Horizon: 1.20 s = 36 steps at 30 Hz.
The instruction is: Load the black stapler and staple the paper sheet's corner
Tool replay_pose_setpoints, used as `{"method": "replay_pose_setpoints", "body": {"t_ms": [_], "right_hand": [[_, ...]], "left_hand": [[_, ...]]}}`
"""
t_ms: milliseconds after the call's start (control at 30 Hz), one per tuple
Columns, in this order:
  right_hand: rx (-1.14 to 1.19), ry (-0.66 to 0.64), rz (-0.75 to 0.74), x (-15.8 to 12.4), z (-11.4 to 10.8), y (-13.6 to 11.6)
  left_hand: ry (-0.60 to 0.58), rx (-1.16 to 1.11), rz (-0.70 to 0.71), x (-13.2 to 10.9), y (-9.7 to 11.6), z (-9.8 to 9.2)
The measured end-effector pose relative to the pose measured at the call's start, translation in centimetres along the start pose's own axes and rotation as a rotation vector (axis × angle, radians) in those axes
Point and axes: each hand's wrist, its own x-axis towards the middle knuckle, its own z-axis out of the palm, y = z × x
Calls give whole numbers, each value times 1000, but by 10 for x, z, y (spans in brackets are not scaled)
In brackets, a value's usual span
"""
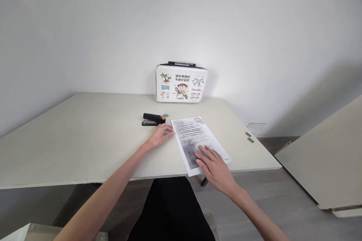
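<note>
A printed sheet of paper [186, 139] lies at a slant on the table, its lower corner reaching the front edge. My right hand [213, 163] rests on the lower part of the sheet with fingers spread. At the sheet's left edge is my left hand [160, 135], its fingers loosely curved and the fingertips by the paper, holding nothing that I can see. Just beyond the left hand stands a black stapler [153, 119] with an orange part at its right end. Small grey strips [165, 115], which look like staples, lie beside the stapler.
A white case [181, 84] with cartoon prints and a black handle stands against the wall at the back of the pale table [85, 139]. Two small grey pieces [249, 137] are near the table's right edge. A pale panel [325, 158] stands at the right.
</note>
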Motion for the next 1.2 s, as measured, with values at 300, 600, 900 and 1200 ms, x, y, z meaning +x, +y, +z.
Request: {"method": "replay_pose_setpoints", "body": {"t_ms": [300, 600, 900, 1200], "right_hand": [[54, 32, -60, 19, 19, -57], [209, -29, -93, 36, 18, -90], [299, -33, -44, 22, 23, -68], [498, -3, 61, 22, 12, -75]], "left_hand": [[171, 20, -164, 16, -47, -48], [281, 215, -218, -33, -49, -77], [363, 254, -331, -61, -50, -93], [359, 155, -327, -68, -37, -88]]}}
